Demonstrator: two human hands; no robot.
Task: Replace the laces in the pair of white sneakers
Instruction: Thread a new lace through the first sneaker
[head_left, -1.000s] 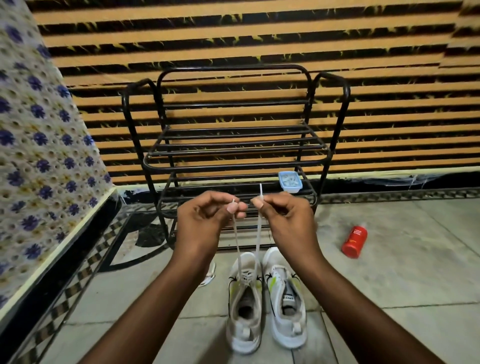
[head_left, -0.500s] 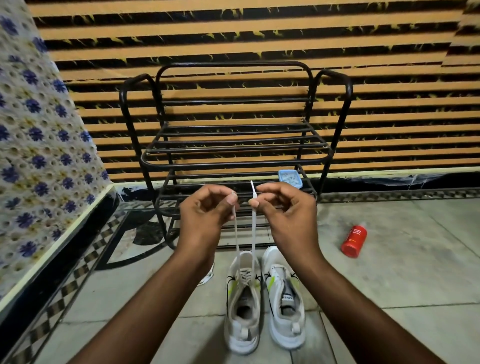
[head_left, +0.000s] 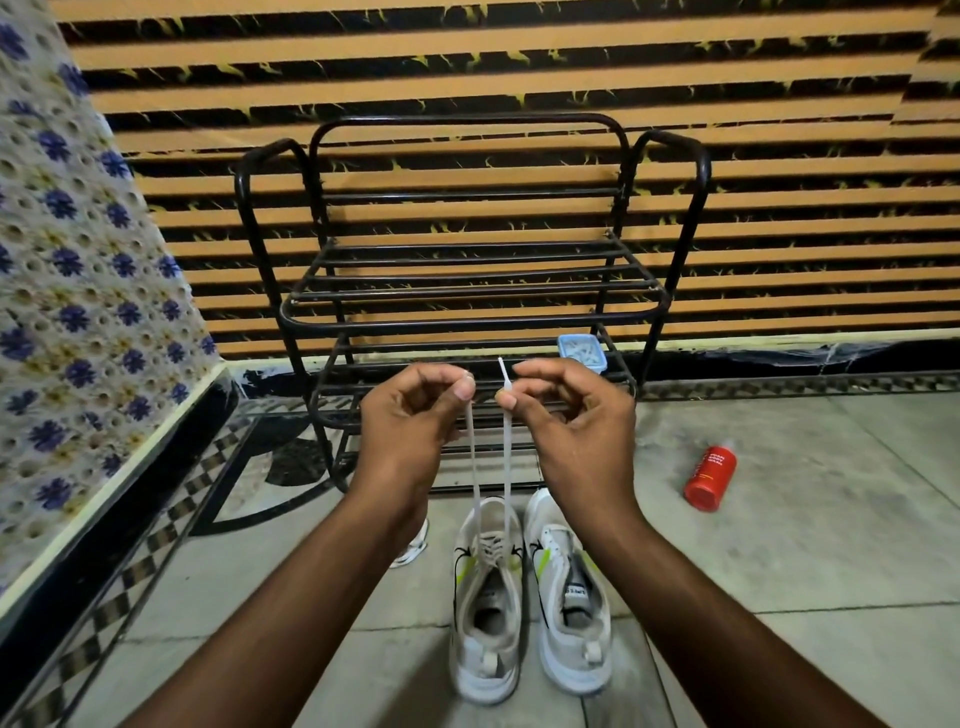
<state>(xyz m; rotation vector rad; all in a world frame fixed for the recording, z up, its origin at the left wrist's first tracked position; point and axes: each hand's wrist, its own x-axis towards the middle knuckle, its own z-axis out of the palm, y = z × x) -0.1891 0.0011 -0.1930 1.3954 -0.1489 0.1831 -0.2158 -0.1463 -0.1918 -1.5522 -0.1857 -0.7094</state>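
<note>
A white object (head_left: 414, 546) sits mostly hidden behind the left forearm (head_left: 311, 597). The left hand (head_left: 410, 421) and right hand (head_left: 571, 415) each pinch one end of the lace (head_left: 506, 457) rising from one sneaker (head_left: 485, 639).

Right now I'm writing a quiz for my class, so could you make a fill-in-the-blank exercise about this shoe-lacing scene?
The left hand and the right hand each pinch one end of a white ____.
It runs down into the ____ sneaker of the pair.
A ____ bottle lies on the floor right of the pair.
Missing words: lace, left, red.
</note>
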